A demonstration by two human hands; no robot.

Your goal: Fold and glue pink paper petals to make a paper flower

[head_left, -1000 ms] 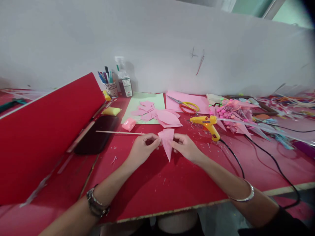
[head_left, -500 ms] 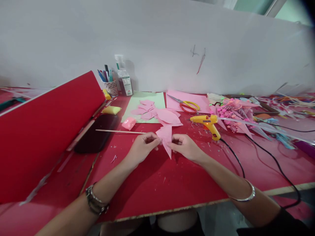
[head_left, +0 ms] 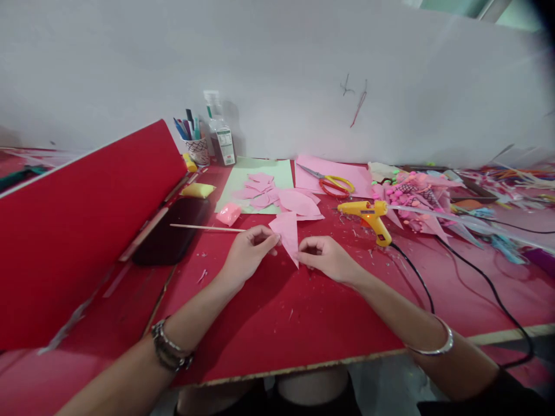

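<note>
- Head view: left hand and right hand each pinch the pink paper, fingers curled shut on its edges, held just above the table.
- Paper already cut to a pointed shape; glue gun lies untouched nearby, so gluing looks undone.
- More cut pieces wait behind.

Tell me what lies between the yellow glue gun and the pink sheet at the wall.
The scissors lie on the pink sheet, just beyond the glue gun; bare red table otherwise, per the head view.

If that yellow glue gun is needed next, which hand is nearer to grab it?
The right hand, probably. The glue gun lies on the red table just beyond it on its own side, while the left hand sits across the pink paper piece both hands pinch.
</note>
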